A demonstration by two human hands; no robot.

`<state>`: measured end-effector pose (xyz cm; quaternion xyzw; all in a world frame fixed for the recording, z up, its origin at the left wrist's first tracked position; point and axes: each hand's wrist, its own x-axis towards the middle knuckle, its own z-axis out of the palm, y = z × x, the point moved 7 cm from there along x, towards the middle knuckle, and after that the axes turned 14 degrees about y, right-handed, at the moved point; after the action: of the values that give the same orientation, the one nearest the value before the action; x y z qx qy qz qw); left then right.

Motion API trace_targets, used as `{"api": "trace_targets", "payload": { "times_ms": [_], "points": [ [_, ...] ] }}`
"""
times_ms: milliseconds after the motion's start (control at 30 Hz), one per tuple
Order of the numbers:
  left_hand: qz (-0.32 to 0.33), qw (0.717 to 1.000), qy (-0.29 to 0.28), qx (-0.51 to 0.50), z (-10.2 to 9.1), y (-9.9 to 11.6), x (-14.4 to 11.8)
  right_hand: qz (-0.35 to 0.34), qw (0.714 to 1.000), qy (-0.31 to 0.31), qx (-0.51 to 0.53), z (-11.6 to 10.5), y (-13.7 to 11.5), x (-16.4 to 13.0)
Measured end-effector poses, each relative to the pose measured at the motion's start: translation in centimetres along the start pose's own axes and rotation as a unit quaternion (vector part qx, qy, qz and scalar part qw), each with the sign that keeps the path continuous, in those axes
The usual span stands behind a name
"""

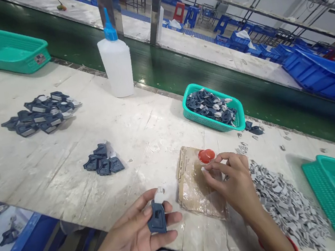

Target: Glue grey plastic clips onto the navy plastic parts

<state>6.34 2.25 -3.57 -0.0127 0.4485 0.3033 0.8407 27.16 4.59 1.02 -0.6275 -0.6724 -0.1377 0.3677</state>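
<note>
Left hand (139, 234) pinches the dark plastic part (156, 217), light and rigid, by its side edges above the worktop (51, 168) edge; right hand (234, 178) pinches what appears to be a small white piece beside the red cap (206, 155)

The left hand (139, 230) lies palm-up near the table edge, fingers curled; the right hand (234, 180), farther right, pinches its fingertips together.

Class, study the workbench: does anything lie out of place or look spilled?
Yes. Two dark blue plastic parts lie on the white bench beside the small teal basket, outside it, and small grey pieces are scattered nearby.
</note>
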Motion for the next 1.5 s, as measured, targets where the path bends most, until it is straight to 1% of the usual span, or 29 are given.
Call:
{"api": "trace_targets", "payload": {
  "times_ms": [67,133,267,367,467,567,667,733,800,867,1000,1033,1100,1167,1233,1333,1433,1500],
  "points": [
    [-0.006,1.000,-0.016,-0.012,-0.8,-0.5,0.3,-0.002,1.000,-0.009,0.000,0.3,-0.1,0.0],
    [0.001,1.000,-0.018,-0.004,-1.4,-0.8,0.4,-0.004,1.000,-0.015,-0.002,0.4,-0.3,-0.1],
    [0.022,0.999,-0.024,0.031,-1.5,-1.0,0.3,-0.015,1.000,-0.018,-0.009,0.5,-0.5,-0.2],
    [0.017,0.999,-0.035,0.017,-1.5,-1.3,0.5,-0.028,0.999,-0.017,-0.013,0.6,-0.7,-0.2],
    [0.029,0.999,-0.027,-0.018,-2.2,-1.8,0.8,-0.042,0.999,-0.011,-0.016,0.6,-0.8,-0.2],
    [0.023,0.998,0.005,-0.052,-2.9,-2.3,1.0,-0.054,0.998,-0.007,-0.017,0.6,-1.0,0.0],
    [0.018,0.996,0.033,-0.081,-2.9,-2.3,1.0,-0.059,0.998,0.001,-0.019,-0.2,-1.4,0.4],
    [0.015,0.996,0.036,-0.081,-2.5,-2.2,1.1,-0.060,0.998,0.014,-0.021,-1.2,-1.8,0.7],
    [0.011,0.996,0.036,-0.081,-2.3,-2.1,1.2,-0.054,0.997,0.044,-0.027,-2.4,-2.1,0.8],
    [0.014,0.996,0.037,-0.084,-2.4,-2.0,1.3,-0.049,0.996,0.065,-0.035,-3.1,-2.1,0.5],
    [0.046,0.997,0.041,-0.035,-2.6,-2.1,1.4,-0.063,0.997,0.037,-0.035,-2.5,-2.1,-0.6],
    [0.052,0.998,0.042,-0.020,-2.6,-2.2,1.3,-0.064,0.996,0.041,-0.036,-2.6,-2.3,-0.9],
    [0.057,0.997,0.044,-0.002,-2.6,-2.3,1.3,-0.055,0.995,0.067,-0.039,-3.3,-3.2,-1.4],
    [0.063,0.997,0.047,0.005,-2.5,-2.4,1.3,-0.026,0.997,0.070,-0.019,-3.9,-4.7,-1.9],
    [0.072,0.996,0.053,0.013,-2.5,-2.4,1.3,0.012,0.998,0.043,0.037,-3.8,-6.6,-2.7],
    [0.087,0.994,0.060,0.025,-2.4,-2.4,1.4,0.061,0.991,0.015,0.114,-2.8,-8.7,-4.1],
    [0.097,0.993,0.057,0.034,-2.1,-2.3,1.5,0.087,0.987,0.016,0.137,-1.8,-9.1,-5.0],
    [0.099,0.993,0.053,0.038,-2.0,-2.2,1.5,0.068,0.989,0.015,0.134,-1.4,-9.0,-5.2]
  ]
}}
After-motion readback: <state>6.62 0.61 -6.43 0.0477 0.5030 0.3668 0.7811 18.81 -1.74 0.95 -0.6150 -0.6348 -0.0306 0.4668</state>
